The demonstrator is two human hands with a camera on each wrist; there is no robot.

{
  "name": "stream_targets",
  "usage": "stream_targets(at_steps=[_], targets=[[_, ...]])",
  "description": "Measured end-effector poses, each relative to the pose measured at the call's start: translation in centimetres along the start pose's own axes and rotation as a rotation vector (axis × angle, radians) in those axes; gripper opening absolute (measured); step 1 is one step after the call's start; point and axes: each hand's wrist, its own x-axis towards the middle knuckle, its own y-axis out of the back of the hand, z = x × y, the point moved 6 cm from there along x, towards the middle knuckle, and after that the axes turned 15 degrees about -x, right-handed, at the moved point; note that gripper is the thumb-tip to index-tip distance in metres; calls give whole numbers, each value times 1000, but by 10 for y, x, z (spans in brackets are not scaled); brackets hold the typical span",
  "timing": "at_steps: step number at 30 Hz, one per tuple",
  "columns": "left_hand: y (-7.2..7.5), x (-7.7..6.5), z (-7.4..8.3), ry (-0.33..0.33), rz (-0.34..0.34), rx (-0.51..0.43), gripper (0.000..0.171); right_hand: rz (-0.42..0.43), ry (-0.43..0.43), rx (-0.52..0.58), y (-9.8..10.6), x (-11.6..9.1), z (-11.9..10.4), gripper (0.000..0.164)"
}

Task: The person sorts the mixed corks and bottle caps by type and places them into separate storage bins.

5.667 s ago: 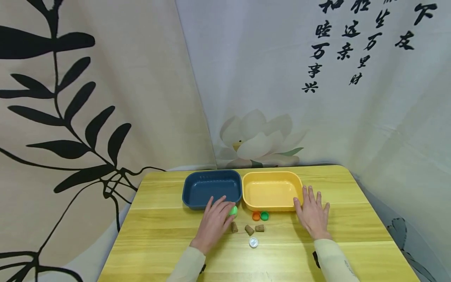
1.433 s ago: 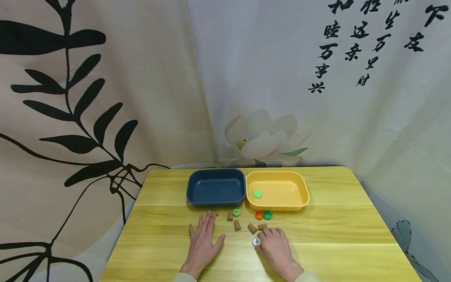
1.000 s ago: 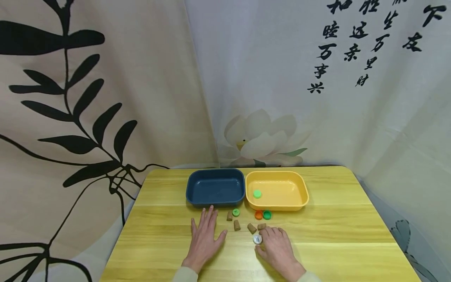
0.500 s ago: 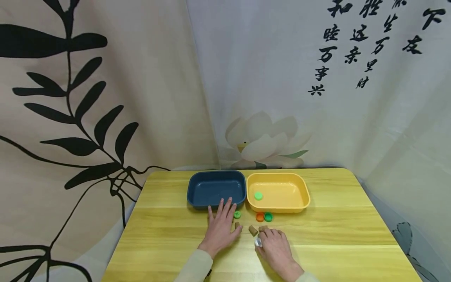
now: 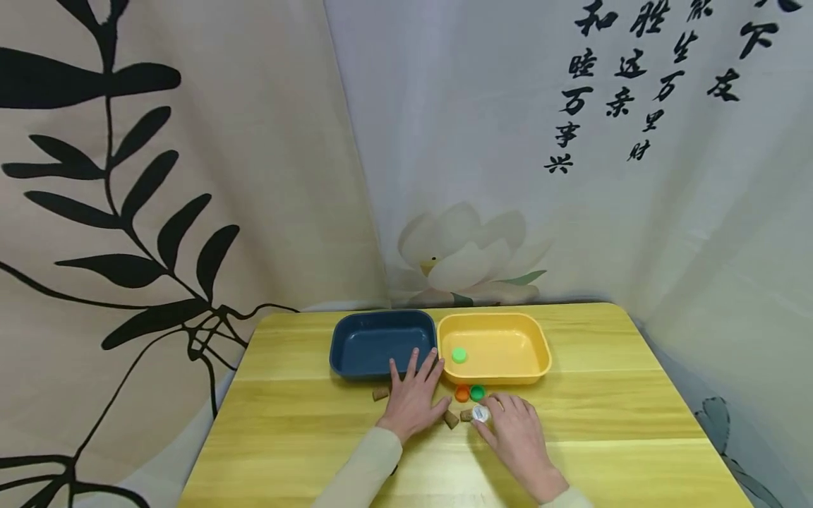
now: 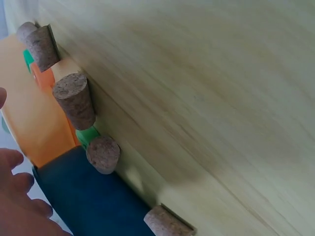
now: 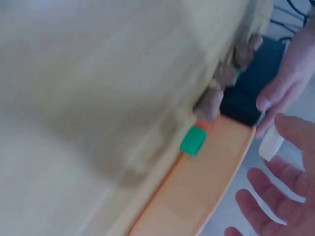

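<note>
My right hand (image 5: 517, 437) pinches a white bottle cap (image 5: 480, 413) between thumb and forefinger, just right of a cork (image 5: 466, 415). In the right wrist view the cap (image 7: 271, 143) is seen edge-on, raised off the table. My left hand (image 5: 413, 402) is spread with straight fingers in front of the blue tray (image 5: 336, 367), its fingertips over the tray's near right corner. It covers some corks and a light green cap in the head view. Corks (image 6: 76, 101) lie in a row in the left wrist view, apart from that hand's fingers (image 6: 37, 206).
A yellow tray (image 5: 508, 349) stands right of the blue one, with a light green cap (image 5: 459, 355) inside. An orange cap (image 5: 461, 394) and a green cap (image 5: 477, 393) sit against its front. One cork (image 5: 380, 393) lies left of my left hand.
A light green cap has come into the yellow tray since the earliest frame. Lately my right hand has lifted the white cap and moved it forward; my left hand has shifted right.
</note>
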Motion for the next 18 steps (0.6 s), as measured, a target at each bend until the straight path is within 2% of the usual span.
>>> stream_targets(at_steps=[12, 18], targets=[[-5, 2, -3, 10, -6, 4, 75, 90, -97, 51, 10, 42, 42, 40], [-5, 3, -2, 43, -42, -19, 74, 32, -139, 71, 1, 66, 55, 37]])
